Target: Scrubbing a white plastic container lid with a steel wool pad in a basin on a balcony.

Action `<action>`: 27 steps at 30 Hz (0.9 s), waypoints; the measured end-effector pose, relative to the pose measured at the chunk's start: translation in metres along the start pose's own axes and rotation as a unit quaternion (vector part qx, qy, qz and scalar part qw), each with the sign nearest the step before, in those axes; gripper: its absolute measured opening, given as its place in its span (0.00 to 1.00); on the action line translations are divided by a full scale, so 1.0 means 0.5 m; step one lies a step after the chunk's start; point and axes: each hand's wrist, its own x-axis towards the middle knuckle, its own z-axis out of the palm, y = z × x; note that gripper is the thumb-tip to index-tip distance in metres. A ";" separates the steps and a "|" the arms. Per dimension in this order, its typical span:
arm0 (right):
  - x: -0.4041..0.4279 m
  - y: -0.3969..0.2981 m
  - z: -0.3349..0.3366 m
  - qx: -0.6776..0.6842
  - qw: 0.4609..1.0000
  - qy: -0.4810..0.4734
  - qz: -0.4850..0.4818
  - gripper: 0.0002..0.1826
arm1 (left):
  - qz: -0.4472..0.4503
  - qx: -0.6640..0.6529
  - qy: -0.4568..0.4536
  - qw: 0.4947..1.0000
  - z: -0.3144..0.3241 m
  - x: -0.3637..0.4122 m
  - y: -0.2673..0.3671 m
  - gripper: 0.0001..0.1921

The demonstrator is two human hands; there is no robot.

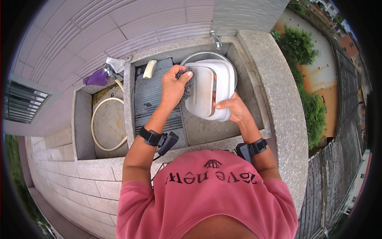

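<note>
My left hand [174, 85] pinches a dark grey mesh scouring pad [188, 86], which looks like steel wool. The pad touches the left edge of a pale flat panel [203, 92]. This panel sits with a white rounded plastic frame [225, 80]; whether the two are joined I cannot tell. My right hand [237, 109] grips the frame at its lower right, thumb on top, and some fingers show through the gap beside the panel. Beneath them, a round metal basin [209, 53] stands in the stone sink [218, 128], partly hidden by the plastic pieces.
A pale block [149, 69] lies on the ribbed washboard [152, 98]. A metal tap [216, 40] rises behind the basin. To the left, a cream hose [95, 119] coils in a second sink [110, 116], near a purple cloth [95, 78] and white cloth [115, 64]. A stone ledge [274, 89] borders the right.
</note>
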 end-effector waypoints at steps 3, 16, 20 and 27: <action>-0.002 0.002 0.003 0.006 1.000 0.002 -0.009 0.29 | -0.003 -0.019 -0.004 1.000 -0.001 -0.006 -0.001 0.08; -0.005 0.010 -0.004 -0.077 0.996 0.038 0.008 0.23 | 0.192 0.082 -0.049 0.977 0.067 -0.040 0.037 0.08; 0.002 0.000 0.010 -0.074 0.997 0.021 0.013 0.22 | 0.131 0.047 0.001 0.990 0.063 0.008 0.022 0.07; 0.005 0.011 -0.006 -0.051 0.998 0.029 0.002 0.24 | 0.160 0.131 -0.064 0.976 0.075 -0.044 0.039 0.07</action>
